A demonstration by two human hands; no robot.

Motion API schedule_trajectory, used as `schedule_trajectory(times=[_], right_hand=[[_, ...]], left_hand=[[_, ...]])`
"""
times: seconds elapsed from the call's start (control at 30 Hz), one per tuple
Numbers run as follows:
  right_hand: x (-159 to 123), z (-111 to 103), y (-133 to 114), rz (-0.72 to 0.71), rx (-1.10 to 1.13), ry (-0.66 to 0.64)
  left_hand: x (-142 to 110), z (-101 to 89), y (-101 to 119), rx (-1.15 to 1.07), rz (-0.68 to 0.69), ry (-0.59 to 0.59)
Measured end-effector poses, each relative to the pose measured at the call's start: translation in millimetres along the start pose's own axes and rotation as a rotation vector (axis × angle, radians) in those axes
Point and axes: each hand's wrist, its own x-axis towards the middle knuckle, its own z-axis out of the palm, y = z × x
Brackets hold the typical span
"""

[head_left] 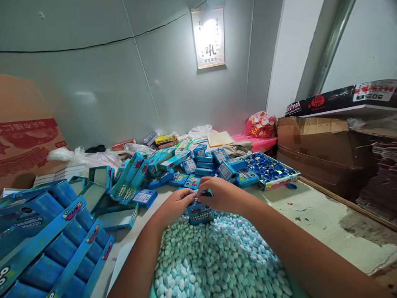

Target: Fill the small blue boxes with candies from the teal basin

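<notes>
A small blue candy box (201, 216) marked "CARAMELO MACIZO" stands upright at the far side of a heap of pale blue-green oval candies (226, 252). My left hand (180, 203) is closed at the box's upper left corner, thumb and fingers pinched together. From the right, my right hand (218, 193) bends over the box's top with its fingers pinched at the upper edge. A dark blue bit of the box's top shows beneath the right fingers. The fingertips of both hands almost meet, and they partly hide the box's opening.
Display cartons filled with blue boxes (58, 248) stand at the left. More blue boxes (204, 165) lie piled beyond my hands. A shallow tray (281, 181) holds round blue pieces. Brown cardboard boxes (313, 145) line the right side, and a grey wall (102, 91) rises behind.
</notes>
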Motion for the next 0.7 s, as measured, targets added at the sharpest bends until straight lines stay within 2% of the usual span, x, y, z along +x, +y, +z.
schedule_trajectory(times=[0.23, 0.4, 0.47, 0.57, 0.63, 0.7], right_hand=[[-3, 4, 5, 0.132, -0.069, 0.057], [-2, 5, 5, 0.140, -0.068, 0.070], [-1, 4, 0, 0.086, -0.022, 0.089], [-3, 3, -16, -0.079, 0.097, 0.067], [-9, 8, -29, -0.198, 0.107, -0.037], [-17, 23, -38, -0.289, 0.039, -0.163]], left_hand=[[0, 1.4, 2, 0.007, -0.015, 0.015], [1, 0.6, -2, 0.008, 0.013, 0.013], [1, -0.3, -4, 0.009, 0.032, 0.011], [-2, -0.5, -4, 0.011, 0.043, 0.008], [-3, 0.3, -4, 0.022, 0.025, 0.008], [-3, 1.4, -6, 0.032, -0.001, 0.016]])
